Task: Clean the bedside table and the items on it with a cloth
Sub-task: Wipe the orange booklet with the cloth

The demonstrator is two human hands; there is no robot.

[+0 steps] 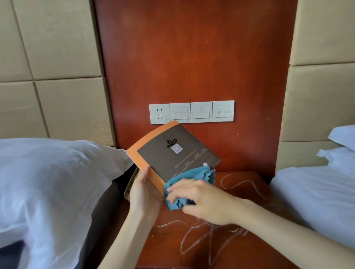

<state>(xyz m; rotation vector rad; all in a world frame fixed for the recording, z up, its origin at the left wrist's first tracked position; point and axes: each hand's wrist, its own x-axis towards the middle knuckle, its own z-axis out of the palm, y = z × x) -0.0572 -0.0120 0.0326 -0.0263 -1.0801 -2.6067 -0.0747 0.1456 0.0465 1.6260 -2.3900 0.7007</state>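
Note:
My left hand point(145, 192) holds a brown booklet with an orange border point(173, 152) by its lower left edge, tilted up above the reddish wooden bedside table point(244, 182). My right hand point(203, 200) grips a bunched blue cloth point(186, 176) and presses it against the booklet's lower right corner. Several clear plastic hangers point(208, 240) lie flat on the tabletop under my right forearm.
A bed with white pillows point(43, 179) flanks the table on the left, another white bed point(325, 189) on the right. A row of wall switches and a socket point(192, 112) sits on the red wooden panel behind. A beige object point(130, 184) is partly hidden behind my left hand.

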